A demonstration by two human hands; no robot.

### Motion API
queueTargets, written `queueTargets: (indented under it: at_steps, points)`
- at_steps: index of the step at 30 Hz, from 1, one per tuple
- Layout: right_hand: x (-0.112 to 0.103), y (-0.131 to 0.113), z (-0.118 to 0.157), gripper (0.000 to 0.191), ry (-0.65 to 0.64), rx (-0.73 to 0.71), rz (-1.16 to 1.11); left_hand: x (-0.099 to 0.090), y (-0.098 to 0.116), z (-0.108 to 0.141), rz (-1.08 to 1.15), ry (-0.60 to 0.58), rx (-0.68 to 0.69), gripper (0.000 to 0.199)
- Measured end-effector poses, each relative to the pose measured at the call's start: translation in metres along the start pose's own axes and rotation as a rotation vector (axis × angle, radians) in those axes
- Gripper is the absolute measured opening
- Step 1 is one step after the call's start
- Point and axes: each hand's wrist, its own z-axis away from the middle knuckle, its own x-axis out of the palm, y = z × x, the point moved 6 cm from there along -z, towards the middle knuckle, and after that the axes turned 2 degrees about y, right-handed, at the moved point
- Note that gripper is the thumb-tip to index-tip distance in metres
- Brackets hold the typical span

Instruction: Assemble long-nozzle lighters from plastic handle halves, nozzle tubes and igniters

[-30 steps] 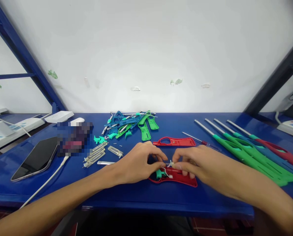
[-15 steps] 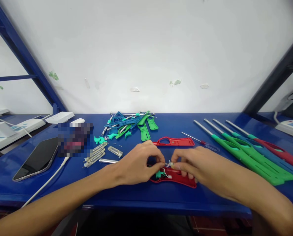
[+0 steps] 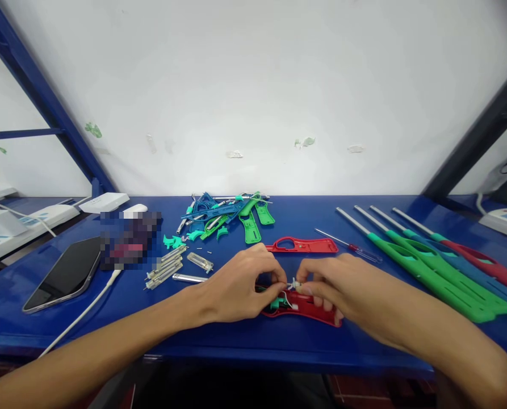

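My left hand (image 3: 240,287) and my right hand (image 3: 342,284) meet above a red lighter half-shell (image 3: 319,312) on the blue table. Between the right thumb and fingers is a small whitish fitting (image 3: 295,283). The left thumb and index finger pinch a thin piece at its left side, too small to name. Inside the half-shell sit a green trigger (image 3: 274,305) and a white wire (image 3: 286,297); the left fingers cover part of this. Behind the hands lies another red half-shell (image 3: 315,246).
Assembled long lighters (image 3: 440,278) and a clear-handled screwdriver (image 3: 355,249) lie to the right. A pile of blue and green shells (image 3: 223,215) is at the back. Leftward are clear fuel tanks (image 3: 166,270), a metal tube (image 3: 188,278), a phone (image 3: 66,272) and a white cable (image 3: 83,315).
Both hands stay almost in place, still pinching at the small fitting. The whole view has shifted very slightly; nothing has been let go.
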Motion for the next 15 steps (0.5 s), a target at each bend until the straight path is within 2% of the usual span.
queueTargets:
  at_steps: [15]
  points:
    - [-0.005,-0.012,-0.002,0.029,-0.017,0.013,0.075,0.001,0.0,0.0,-0.001,0.002,0.028,0.012]
